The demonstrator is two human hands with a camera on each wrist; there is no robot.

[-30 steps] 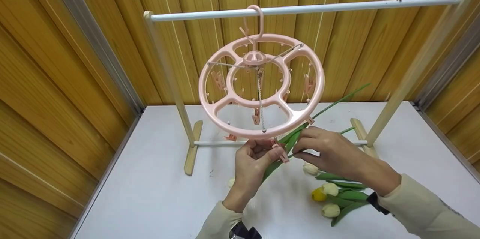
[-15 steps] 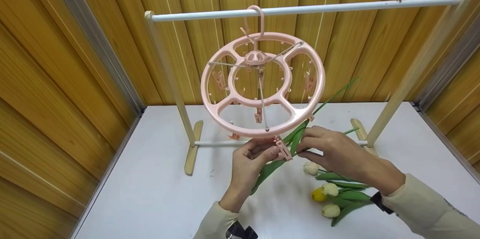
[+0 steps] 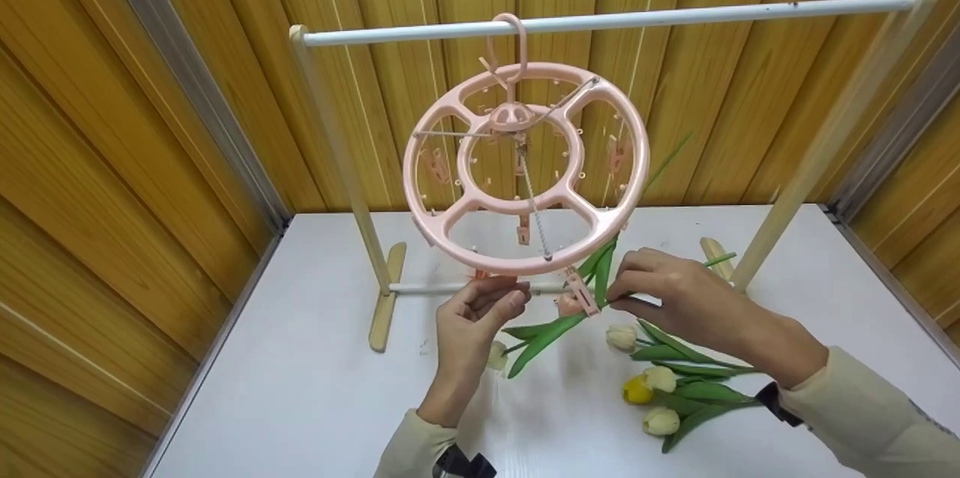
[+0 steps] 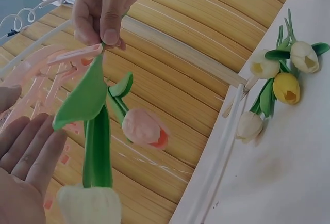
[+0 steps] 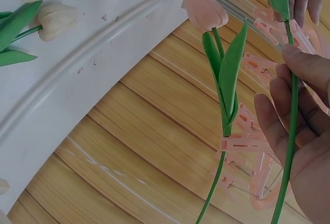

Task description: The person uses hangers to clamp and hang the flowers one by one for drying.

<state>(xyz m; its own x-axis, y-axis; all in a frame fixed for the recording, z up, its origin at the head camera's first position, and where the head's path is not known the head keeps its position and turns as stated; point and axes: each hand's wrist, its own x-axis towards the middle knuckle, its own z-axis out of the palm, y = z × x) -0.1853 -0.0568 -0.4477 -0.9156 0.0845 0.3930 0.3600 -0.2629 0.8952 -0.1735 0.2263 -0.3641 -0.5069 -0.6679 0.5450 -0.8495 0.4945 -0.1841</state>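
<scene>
A pink round clip hanger (image 3: 427,226) hangs by its hook. One of its clothespins (image 3: 583,292) bites the stem of a white artificial tulip (image 3: 497,355), whose head points down to the left. My right hand (image 3: 682,302) pinches that tulip's green stem (image 5: 294,110) just past the clothespin, thumb against fingers. Left of the clothespin, my left hand (image 3: 469,328) is apart from it; its fingers extend with nothing between them in the left wrist view. Behind, a pink tulip (image 5: 206,10) hangs upside down from another clothespin (image 5: 245,144), mostly hidden in the head view.
The hanger's rack has a white top bar (image 3: 675,16) and wooden legs (image 3: 832,140). Several white tulips (image 3: 661,421) and a yellow one (image 3: 637,389) lie on the white table (image 3: 300,403) at right. A wood-look panel wall (image 3: 720,103) stands behind.
My left hand has let go of the clothespin and drawn away left. The clothespin now stays on the stem. The hanger has turned slightly, and my right hand has shifted a little right.
</scene>
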